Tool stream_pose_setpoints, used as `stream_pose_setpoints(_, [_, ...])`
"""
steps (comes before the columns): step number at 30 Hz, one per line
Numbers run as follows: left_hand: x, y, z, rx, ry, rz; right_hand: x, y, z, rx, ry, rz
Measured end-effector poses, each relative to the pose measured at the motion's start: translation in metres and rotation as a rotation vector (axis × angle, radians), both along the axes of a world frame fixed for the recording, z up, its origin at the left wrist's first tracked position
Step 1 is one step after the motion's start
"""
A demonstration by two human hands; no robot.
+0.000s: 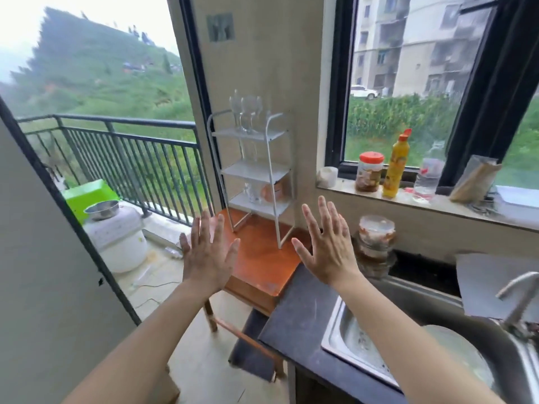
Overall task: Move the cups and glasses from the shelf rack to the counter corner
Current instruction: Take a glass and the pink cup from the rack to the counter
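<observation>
A white three-tier shelf rack [271, 167] stands on a small brown wooden table [262, 258] against the wall. Clear stemmed glasses [246, 113] stand on its top tier. On the bottom tier sit a clear glass [253, 193] and an orange cup [272, 191]. The middle tier looks bare. My left hand [208, 252] and my right hand [326, 246] are raised in front of the rack, palms forward, fingers spread, holding nothing. The dark counter corner [294, 313] lies just below my right wrist.
A steel sink [344, 336] with a tap [522, 298] fills the counter's right. A lidded plastic jar [376, 234] stands behind the sink. The window sill holds a jar [369, 172], a yellow bottle [395, 167] and a clear bottle [427, 177]. The balcony railing [122, 147] is left.
</observation>
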State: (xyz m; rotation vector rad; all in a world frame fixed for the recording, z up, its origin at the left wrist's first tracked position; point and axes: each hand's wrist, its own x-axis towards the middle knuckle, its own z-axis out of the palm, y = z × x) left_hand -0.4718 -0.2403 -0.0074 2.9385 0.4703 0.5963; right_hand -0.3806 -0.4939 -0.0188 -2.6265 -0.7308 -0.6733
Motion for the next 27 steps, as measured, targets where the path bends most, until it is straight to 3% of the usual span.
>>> stream_pose_setpoints(7, [0.105,0.048,0.007,-0.056,-0.091,-0.003,0.115,0.066,0.009,0.015,0.07,0.092])
stream_pose_setpoints(11, [0.149,0.084,-0.02,-0.076,-0.037,-0.007,0.157,0.11,-0.02,-0.023,0.125,0.122])
stream_pose_setpoints(19, [0.278,0.157,-0.07,-0.251,0.122,-0.119,0.228,0.195,-0.064,-0.047,0.427,0.052])
stream_pose_setpoints(27, [0.412,0.215,-0.1,-0.295,0.22,-0.352,0.305,0.268,-0.083,0.295,0.749,-0.193])
